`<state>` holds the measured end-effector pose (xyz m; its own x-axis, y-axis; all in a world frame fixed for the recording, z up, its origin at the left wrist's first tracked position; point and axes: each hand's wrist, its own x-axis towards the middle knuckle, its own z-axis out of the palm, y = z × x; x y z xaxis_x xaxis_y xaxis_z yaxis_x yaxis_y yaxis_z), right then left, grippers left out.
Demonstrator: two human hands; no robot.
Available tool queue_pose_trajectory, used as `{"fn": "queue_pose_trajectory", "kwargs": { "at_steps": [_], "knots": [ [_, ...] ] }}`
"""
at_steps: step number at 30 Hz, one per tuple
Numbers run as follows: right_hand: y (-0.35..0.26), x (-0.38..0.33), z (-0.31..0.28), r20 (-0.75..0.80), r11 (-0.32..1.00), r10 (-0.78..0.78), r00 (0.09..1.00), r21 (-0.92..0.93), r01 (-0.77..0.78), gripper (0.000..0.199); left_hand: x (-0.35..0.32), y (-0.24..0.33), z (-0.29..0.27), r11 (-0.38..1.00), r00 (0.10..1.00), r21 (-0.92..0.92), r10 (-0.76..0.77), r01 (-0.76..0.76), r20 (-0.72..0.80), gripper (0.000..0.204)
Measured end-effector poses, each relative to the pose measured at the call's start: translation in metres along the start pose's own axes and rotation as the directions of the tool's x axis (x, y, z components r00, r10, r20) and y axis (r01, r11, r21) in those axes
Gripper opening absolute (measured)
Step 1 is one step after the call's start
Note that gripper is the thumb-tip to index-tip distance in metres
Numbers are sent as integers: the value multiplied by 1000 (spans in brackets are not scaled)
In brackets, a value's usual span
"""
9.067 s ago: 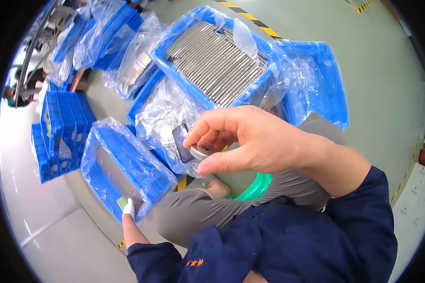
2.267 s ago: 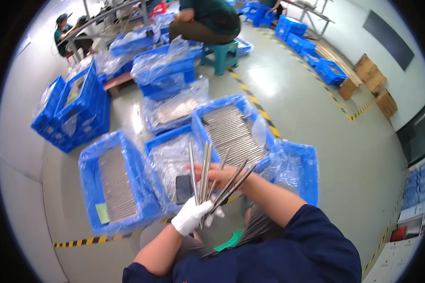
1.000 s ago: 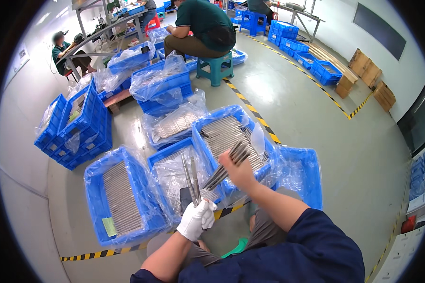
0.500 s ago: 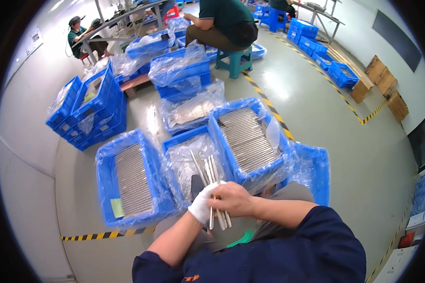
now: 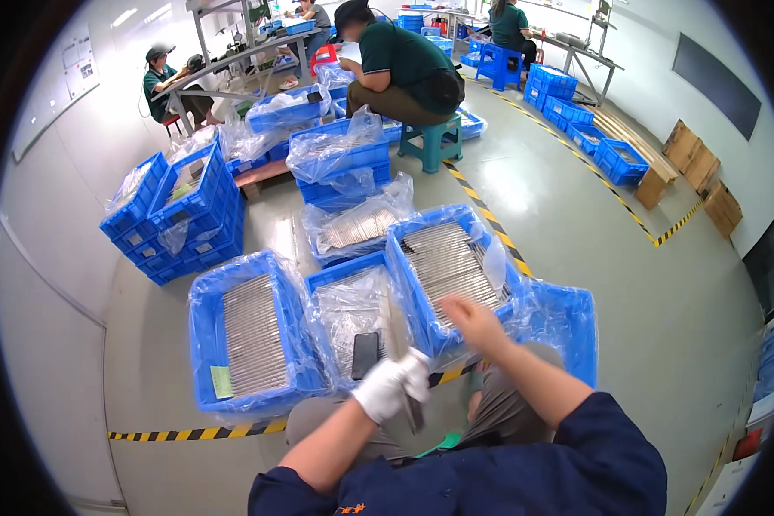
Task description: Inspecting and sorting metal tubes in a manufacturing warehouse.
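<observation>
My left hand (image 5: 392, 387), in a white glove, is closed round a bundle of slim metal rods (image 5: 414, 414). The bundle is smeared by motion, its ends showing above and below the fist. My bare right hand (image 5: 475, 323) hovers at the near part of a blue crate (image 5: 445, 346) filled with rows of metal rods (image 5: 447, 262). Its fingers look stretched out, with nothing visible in them. Beyond my left hand, a black phone (image 5: 365, 354) lies on clear plastic in the middle crate (image 5: 318, 277).
Another rod-filled blue crate (image 5: 199, 344) with a plastic liner stands at left. A plastic-lined crate (image 5: 583, 331) is to my right. Stacked crates (image 5: 193, 232) stand further left. Ahead, a person in dark green (image 5: 404, 69) sits on a green stool (image 5: 433, 146).
My right hand has let go of the rods and moved right, over the crate. My left hand keeps the bundle, slightly lower and further right. The phone now shows clearly.
</observation>
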<state>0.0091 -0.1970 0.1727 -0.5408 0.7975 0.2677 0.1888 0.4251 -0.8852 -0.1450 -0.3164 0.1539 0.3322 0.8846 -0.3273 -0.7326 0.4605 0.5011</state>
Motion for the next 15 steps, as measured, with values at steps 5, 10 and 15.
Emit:
{"fn": "queue_pose_trajectory", "kwargs": {
  "at_steps": [5, 10, 15],
  "knots": [
    [-6, 55, -14, 676, 752, 238, 698, 327, -573, 42, 1, -69, 43, 969, 953, 147, -224, 196, 203, 21],
    [-14, 36, -14, 897, 808, 160, 413, 122, -577, 40, -8, -80, 40, 954, 923, 129, -294, 269, 249, 21],
    [-19, 8, 10, 928, 877, 176, 329, 4, -480, 39, -14, -90, 31, 958, 928, 29, -285, 287, 239, 25]
  ]
}}
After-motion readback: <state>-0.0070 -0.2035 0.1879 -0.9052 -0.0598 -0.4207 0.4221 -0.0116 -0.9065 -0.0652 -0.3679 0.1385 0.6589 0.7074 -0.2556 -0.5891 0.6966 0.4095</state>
